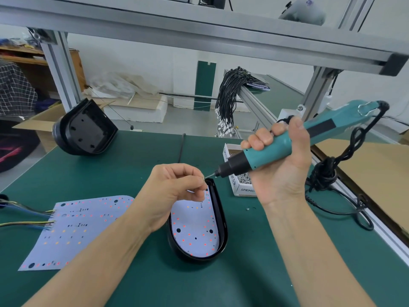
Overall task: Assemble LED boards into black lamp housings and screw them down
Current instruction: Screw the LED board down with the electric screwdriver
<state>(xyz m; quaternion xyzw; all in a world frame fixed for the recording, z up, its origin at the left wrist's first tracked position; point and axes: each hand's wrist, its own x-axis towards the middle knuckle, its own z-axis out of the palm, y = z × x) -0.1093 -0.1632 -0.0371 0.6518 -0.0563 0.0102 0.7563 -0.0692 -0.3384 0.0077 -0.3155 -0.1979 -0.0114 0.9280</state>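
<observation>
Teal screwdriver: gripped in the fist of the right hand; long axis slanting from upper right down to lower left, black nose and thin bit aimed at the left hand's fingertips; black cord looped and knotted to the right of the right hand.
Left hand: thumb and forefinger pinching a tiny screw right at the bit's tip; other fingers curled; screw too small to make out in detail.
Black lamp housing: on the green counter below both hands, open side up; long axis running away from the person, rounded end nearest; far end partly hidden behind the left hand.
LED board in housing: white, dotted with red and orange points, lying flat inside the rim; upper part covered by the left hand.
Loose LED boards: flat on the counter left of the left forearm, coloured wires leaving at their left edge, cut off by the frame.
Second housing: far left beyond the left hand, tipped on edge, inside facing the camera.
Screw box: white, behind the right hand, mostly hidden; print only partly legible.
</observation>
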